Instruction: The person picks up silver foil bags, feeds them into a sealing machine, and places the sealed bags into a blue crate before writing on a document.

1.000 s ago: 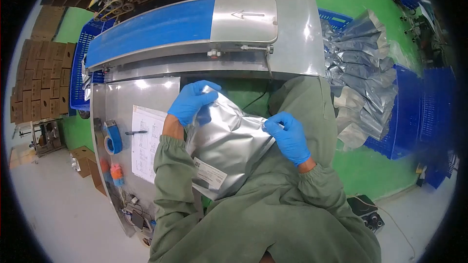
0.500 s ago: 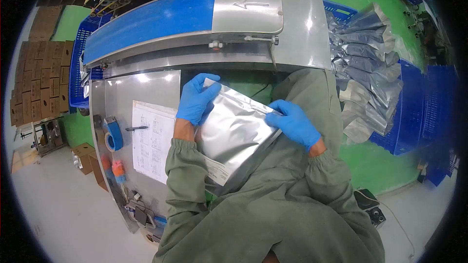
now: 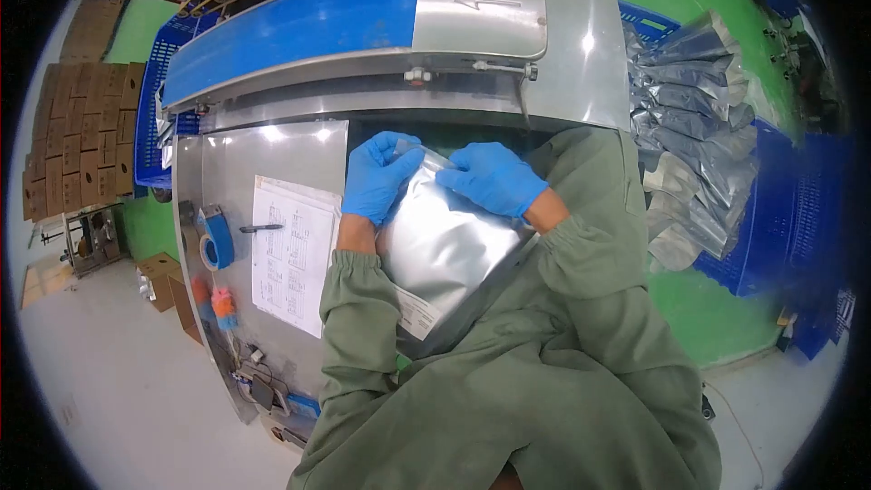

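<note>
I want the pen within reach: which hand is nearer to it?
Left. The left hand grips the silver pouch beside the papers under the pen; the right hand is on the pouch, farther away.

Packing workshop — conveyor, stacked cartons

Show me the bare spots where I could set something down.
The steel table is bare above the papers. The blue belt is bare up to the arrow plate. It's crowded along the table's left edge, with blue tape, and over the lap, where left hand and right hand grip the silver bag.
</note>
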Motion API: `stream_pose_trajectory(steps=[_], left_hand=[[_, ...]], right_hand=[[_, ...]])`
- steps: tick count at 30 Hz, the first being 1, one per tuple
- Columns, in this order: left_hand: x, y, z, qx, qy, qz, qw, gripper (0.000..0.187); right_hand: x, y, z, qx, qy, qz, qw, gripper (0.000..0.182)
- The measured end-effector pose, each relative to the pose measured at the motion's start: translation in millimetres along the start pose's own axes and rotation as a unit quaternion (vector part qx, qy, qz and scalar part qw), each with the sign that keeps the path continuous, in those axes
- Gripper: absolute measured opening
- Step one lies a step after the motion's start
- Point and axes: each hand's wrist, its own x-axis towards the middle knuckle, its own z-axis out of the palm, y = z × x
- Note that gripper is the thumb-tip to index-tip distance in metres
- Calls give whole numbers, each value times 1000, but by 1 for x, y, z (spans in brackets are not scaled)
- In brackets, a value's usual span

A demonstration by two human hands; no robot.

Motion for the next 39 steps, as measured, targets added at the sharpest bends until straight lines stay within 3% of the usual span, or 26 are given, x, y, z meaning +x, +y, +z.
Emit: stream_pose_trajectory(steps=[1,14,16,23,26,30,34,39], left_hand=[[0,0,1,-7,7,11,1000,17],[0,-6,7,-39,46,42,997,15],[-1,-5,8,-42,48,35,997,15],[-1,-4,9,-18,46,28,998,15],[2,-2,5,-27,11,-2,1000,16],[1,0,3,1,-41,-16,999,18],[-4,5,5,16,-16,-11,1000,18],[-4,3,1,15,23,1,1000,19]], right_hand=[[-6,5,2,-37,40,-32,998,38],[-104,32,-7,-37,83,15,996,28],[-115,35,-3,-5,153,21,988,27],[-134,50,-1,7,157,28,987,22],[-135,56,1,40,149,27,988,21],[-139,60,4,159,91,114,976,22],[-141,60,7,264,88,153,948,22],[-139,64,11,282,101,151,942,22]])
